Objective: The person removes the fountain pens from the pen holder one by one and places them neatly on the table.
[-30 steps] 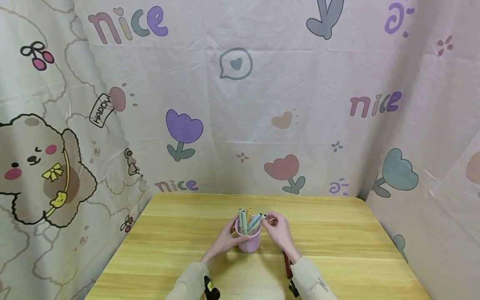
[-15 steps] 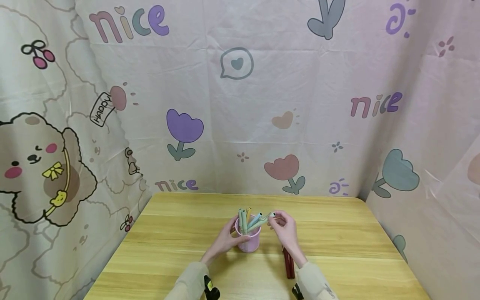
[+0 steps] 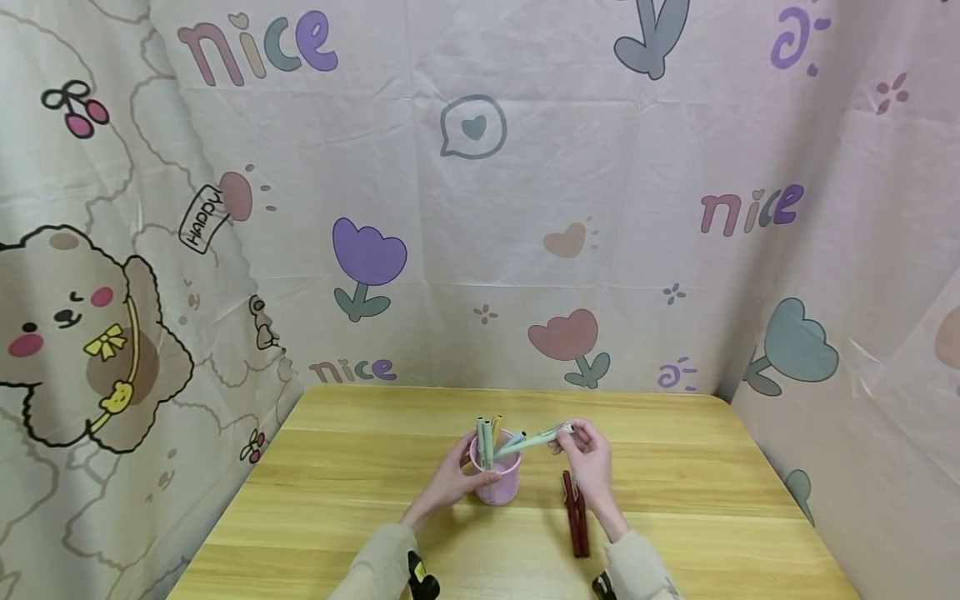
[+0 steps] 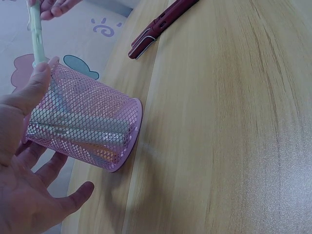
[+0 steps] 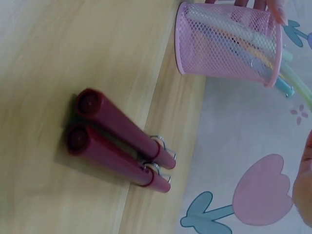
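A pink mesh pen cup [image 3: 501, 490] stands upright on the table. My left hand [image 3: 452, 477] holds it round its left side, the thumb at the rim in the left wrist view. My right hand [image 3: 590, 458], right of the cup, pinches the upper end of a light green pen [image 3: 534, 441]. That pen slants far to the right, its lower end still at the cup's mouth. Inside the cup are pale green pens [image 3: 487, 442], a yellow pen [image 3: 498, 427] and a blue pen [image 3: 514, 442]. Most of the right hand lies outside the right wrist view.
Two dark red pens with clips [image 5: 119, 134] lie side by side on the wooden table [image 3: 337, 483], right of the cup and near the right forearm. A printed cloth [image 3: 480, 208] hangs behind the table's far edge and along both sides.
My right hand has moved right, drawing the light green pen's upper end away from the other pens and tilting it lower. The left hand and cup stay put. More of the red pens shows.
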The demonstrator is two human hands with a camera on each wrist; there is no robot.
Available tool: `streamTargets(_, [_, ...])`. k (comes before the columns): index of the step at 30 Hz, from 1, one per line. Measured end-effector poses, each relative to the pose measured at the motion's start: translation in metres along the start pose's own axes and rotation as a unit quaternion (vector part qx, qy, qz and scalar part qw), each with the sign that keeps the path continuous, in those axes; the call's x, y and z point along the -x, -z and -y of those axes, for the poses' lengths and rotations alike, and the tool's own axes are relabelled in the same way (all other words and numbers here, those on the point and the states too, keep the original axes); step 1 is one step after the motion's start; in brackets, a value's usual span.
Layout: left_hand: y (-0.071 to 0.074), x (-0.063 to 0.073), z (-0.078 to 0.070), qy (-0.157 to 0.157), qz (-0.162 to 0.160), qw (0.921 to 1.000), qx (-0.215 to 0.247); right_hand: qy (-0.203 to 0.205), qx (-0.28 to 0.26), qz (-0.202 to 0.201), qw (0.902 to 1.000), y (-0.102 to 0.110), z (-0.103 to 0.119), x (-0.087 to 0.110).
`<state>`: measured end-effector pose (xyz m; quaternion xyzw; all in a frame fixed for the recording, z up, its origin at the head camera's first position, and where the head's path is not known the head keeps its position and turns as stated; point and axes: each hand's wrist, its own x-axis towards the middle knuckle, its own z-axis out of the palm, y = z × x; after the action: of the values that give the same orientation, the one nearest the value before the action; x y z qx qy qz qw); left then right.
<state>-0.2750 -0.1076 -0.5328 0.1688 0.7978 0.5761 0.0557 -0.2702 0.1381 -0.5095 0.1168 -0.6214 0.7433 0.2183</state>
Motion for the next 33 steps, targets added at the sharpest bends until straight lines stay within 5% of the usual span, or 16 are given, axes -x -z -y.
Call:
streamTargets(8, [0.0,0.0,0.001,0.003,-0.003,1.0,0.001,0.022,-0.04,-0.011,0.9989,0.017,0.001,0.0])
streamTargets(21, [0.0,-0.001,0.001,0.0,-0.005,1.0,-0.001,-0.02,-0.046,-0.035,0.9981,0.045,0.004,-0.002])
streamTargets(33, [0.0,-0.001,0.002,0.001,-0.002,1.0,-0.005,-0.048,-0.035,-0.009,0.9982,0.064,0.004,0.001])
